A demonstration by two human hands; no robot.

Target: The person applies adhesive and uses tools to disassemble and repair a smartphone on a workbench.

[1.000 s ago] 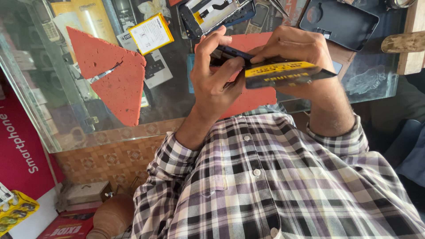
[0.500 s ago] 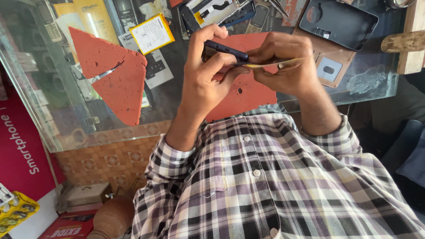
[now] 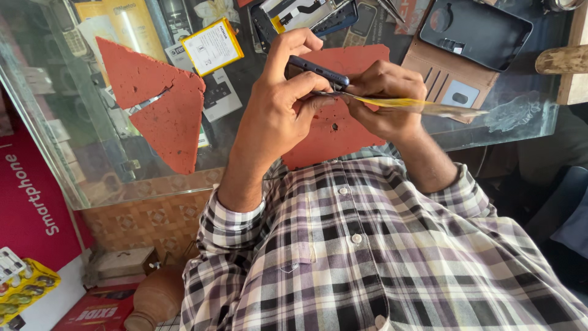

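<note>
Two hands are seen above a glass tabletop [image 3: 527, 116]. A red mat [image 3: 334, 132] is laid beneath them. A dark phone [image 3: 318, 70] is gripped edge-on by the left hand [image 3: 278, 113]. A thin yellow sheet [image 3: 422, 107] is pinched by the right hand [image 3: 383, 98], touching the phone's lower edge.

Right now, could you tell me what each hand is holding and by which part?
The left hand grips a dark phone around its edges. The right hand pinches a thin yellow strip at its near end against the phone.
</note>
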